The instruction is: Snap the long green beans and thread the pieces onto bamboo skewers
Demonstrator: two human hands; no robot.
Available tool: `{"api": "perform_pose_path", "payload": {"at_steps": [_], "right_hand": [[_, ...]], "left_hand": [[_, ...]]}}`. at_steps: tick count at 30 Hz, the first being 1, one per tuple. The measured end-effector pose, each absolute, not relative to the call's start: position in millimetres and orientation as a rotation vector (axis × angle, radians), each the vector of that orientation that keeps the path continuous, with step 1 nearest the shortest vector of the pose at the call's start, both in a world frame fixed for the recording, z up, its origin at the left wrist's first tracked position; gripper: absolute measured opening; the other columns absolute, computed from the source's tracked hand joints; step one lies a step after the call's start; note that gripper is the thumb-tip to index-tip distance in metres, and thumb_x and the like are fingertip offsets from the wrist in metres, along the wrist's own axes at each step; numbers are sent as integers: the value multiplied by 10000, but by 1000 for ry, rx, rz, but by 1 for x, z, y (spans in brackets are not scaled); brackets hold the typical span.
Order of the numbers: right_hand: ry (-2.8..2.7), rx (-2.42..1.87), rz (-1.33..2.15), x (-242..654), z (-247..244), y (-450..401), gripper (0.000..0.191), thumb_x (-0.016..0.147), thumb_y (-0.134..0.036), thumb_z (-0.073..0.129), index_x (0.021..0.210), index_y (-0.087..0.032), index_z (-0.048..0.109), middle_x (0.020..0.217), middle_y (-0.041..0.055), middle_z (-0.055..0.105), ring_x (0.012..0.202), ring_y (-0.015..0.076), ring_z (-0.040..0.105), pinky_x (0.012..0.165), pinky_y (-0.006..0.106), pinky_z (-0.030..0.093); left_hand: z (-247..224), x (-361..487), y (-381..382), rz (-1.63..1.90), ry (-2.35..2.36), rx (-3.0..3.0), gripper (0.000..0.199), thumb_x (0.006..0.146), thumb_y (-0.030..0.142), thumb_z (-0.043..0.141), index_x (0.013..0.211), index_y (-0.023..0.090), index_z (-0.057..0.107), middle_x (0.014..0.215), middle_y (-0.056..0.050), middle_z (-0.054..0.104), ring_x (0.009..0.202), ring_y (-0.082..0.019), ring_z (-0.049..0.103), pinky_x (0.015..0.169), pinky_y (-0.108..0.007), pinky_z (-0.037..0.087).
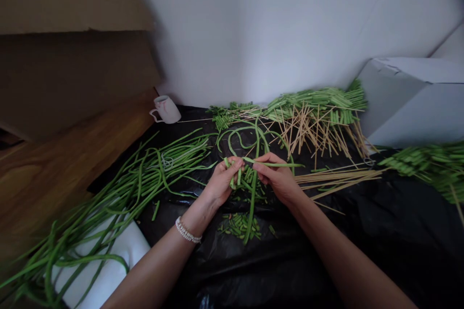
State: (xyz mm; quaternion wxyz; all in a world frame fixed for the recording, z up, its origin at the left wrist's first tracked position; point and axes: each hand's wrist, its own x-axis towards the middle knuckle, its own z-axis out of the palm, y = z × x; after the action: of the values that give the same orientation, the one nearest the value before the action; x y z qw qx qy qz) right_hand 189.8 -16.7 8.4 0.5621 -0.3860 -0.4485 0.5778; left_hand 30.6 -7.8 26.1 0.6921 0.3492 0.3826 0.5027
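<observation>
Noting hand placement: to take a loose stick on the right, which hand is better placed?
The right hand, likely: the thin sticks lie beside it. The left hand is farther off and holds short green pieces. The right seems to pinch a green strand, so it may need freeing first.

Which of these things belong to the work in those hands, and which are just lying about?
Seemingly part of the work:
- long green stems, one in the right hand
- short green pieces, some in the left hand
- wooden skewers
- black plastic sheet

Apparently just there:
- white mug
- brown cardboard box
</observation>
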Motion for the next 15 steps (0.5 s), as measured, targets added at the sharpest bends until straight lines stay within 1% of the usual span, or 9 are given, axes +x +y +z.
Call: {"api": "perform_pose_path", "payload": {"at_steps": [3,6,7,9,12,15], "right_hand": [[-1077,-908,1342,187,6,-18,219,726,-366,780,818,-199,672,540,-58,557,474,77,455,448,211,319],[-1079,-908,1341,186,5,-18,213,728,-362,779,819,-199,677,537,-57,559,470,77,454,447,213,317],[-1067,-903,1343,186,5,-18,210,728,-360,779,816,-199,676,531,-59,556,465,76,449,443,213,312],[-1036,-884,1356,186,5,-18,205,727,-356,779,804,-199,672,514,-61,547,453,75,437,435,213,295],[-988,-862,1402,186,8,-18,208,716,-351,785,789,-197,666,501,-62,537,448,73,427,429,210,273],[-934,-832,1491,186,13,-20,215,697,-344,794,780,-197,662,500,-64,531,449,68,415,430,206,259]], "left_hand": [[27,33,-10,1152,851,782,371,627,390,852,714,128,604,613,43,556,463,-31,441,429,-155,343],[27,35,-10,1165,842,792,352,662,389,833,712,127,603,582,58,526,422,-15,387,401,-150,311],[26,34,-10,1166,835,792,340,667,382,832,733,127,617,585,59,529,413,-12,375,394,-148,301],[26,33,-9,1158,813,779,340,660,360,842,837,130,667,605,57,546,415,-11,382,395,-145,302],[25,31,-8,1130,779,755,433,645,336,856,995,130,707,612,58,547,424,-7,392,411,-140,317],[26,29,-7,1118,762,762,412,644,337,857,974,127,728,590,59,538,420,-4,390,417,-141,320]]}}
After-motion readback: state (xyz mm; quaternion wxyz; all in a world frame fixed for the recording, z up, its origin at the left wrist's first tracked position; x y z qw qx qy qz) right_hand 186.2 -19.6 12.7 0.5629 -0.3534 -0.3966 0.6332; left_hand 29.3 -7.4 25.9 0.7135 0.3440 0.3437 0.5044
